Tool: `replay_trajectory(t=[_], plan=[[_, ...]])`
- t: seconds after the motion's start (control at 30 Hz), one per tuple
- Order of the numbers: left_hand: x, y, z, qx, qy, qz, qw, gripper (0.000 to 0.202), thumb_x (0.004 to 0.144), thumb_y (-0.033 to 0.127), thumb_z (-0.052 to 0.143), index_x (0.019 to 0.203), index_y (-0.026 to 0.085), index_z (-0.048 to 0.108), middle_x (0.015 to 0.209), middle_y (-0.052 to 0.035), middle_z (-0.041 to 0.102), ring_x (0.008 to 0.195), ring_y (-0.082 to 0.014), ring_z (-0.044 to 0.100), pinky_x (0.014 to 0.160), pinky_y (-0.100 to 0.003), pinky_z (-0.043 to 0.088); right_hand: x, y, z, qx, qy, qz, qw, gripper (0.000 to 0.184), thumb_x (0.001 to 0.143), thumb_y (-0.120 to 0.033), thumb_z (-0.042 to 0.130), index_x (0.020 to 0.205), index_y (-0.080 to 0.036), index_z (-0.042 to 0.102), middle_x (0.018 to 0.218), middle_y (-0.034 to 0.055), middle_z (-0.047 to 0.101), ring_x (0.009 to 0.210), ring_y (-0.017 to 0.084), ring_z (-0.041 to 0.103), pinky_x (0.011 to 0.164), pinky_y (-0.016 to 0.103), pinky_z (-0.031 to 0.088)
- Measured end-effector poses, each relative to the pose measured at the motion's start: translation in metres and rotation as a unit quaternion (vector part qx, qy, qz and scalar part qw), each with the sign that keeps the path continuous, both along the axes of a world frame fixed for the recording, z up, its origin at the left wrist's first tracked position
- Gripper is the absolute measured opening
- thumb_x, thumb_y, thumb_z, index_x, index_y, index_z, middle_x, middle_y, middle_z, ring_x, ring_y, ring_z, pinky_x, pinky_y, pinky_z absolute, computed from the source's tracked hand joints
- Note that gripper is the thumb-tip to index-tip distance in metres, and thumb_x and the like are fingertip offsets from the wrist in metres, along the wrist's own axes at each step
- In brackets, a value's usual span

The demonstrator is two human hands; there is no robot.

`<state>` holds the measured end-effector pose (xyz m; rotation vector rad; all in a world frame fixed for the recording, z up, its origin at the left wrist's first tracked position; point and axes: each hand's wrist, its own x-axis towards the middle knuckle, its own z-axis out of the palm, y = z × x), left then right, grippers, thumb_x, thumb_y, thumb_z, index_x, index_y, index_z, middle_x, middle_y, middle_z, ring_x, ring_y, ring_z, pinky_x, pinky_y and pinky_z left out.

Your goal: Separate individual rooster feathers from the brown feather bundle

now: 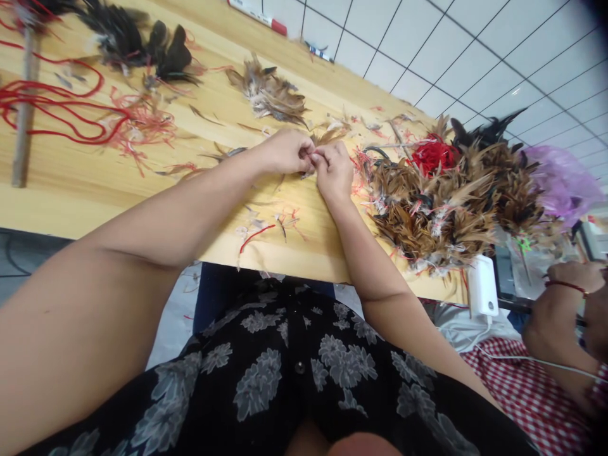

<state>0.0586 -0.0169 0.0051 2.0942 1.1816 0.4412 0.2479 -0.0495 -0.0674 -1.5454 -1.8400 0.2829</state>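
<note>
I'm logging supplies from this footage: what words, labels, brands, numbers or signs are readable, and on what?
No text is readable.
Red-ended white marker: any print is too small and blurred.
Blue-and-white marker: likewise.
White device: no legible lettering.

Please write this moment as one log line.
left hand, right hand: fingertips together | anything held: unclear | beyond: brown feathers | right: feather pile, red string

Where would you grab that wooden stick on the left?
Probably grip the wooden stick by its bare lower end, coming from the near side of the table: that end points this way, clear of the red cord crossing higher up.
</note>
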Motion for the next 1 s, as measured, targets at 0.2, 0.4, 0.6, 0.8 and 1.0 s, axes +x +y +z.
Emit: replay_trajectory(t=[0.2,0.4,0.6,0.8,1.0], plan=[[-0.004,0.008,-0.013,0.025,-0.028,-0.022,0.999,0.017,0.098,0.018,0.076,0.081,0.020,0.073,0.073,-0.0007,0.070,0.085,-0.0227,0.072,0.087,-0.035,0.050,0.001,0.002,-0.001,0.023,-0.009,0.038,0.999,0.018,0.119,-0.035,0.068,0.127,-0.027,0.082,0.128,0.0097,0.080,0.125,0.029,0.079,0.124,0.055,0.067],[-0.010,0.018,-0.027,-0.083,-0.135,-0.034,0.987,0.009,0.099,0.016,0.077,0.103,0.018,0.085,0.081,-0.0040,0.079,0.090,-0.0250,0.084,0.097,-0.040,0.066,0.026,0.022,-0.018,0.000,0.020,0.030,0.999,0.026,0.122,-0.045,0.064,0.129,-0.026,0.080,0.117,0.0066,0.081,0.118,0.027,0.078,0.123,0.053,0.066],[-0.008,0.014,-0.027,-0.050,-0.152,-0.024,0.987,0.009,0.095,0.014,0.080,0.100,0.022,0.081,0.080,-0.0007,0.078,0.089,-0.0227,0.082,0.097,-0.037,0.066,0.020,0.016,-0.006,-0.019,0.040,0.040,0.998,0.023,0.117,-0.043,0.072,0.109,-0.026,0.085,0.108,0.0050,0.076,0.117,0.027,0.076,0.121,0.051,0.065],[-0.012,0.012,-0.018,-0.143,-0.187,-0.012,0.972,0.015,0.100,0.011,0.083,0.094,0.022,0.074,0.082,-0.0013,0.077,0.084,-0.0189,0.075,0.091,-0.037,0.062,0.014,0.014,0.004,-0.048,0.061,0.058,0.995,0.023,0.113,-0.048,0.079,0.110,-0.026,0.086,0.103,0.0040,0.075,0.110,0.026,0.075,0.118,0.050,0.066],[-0.019,0.015,-0.018,-0.158,-0.210,-0.029,0.964,0.014,0.101,0.021,0.090,0.093,0.019,0.079,0.085,-0.0039,0.082,0.084,-0.0168,0.074,0.088,-0.035,0.062,0.016,0.020,-0.003,-0.048,0.065,0.075,0.994,0.017,0.110,-0.042,0.083,0.111,-0.026,0.087,0.105,0.0037,0.077,0.108,0.025,0.074,0.114,0.046,0.065]])
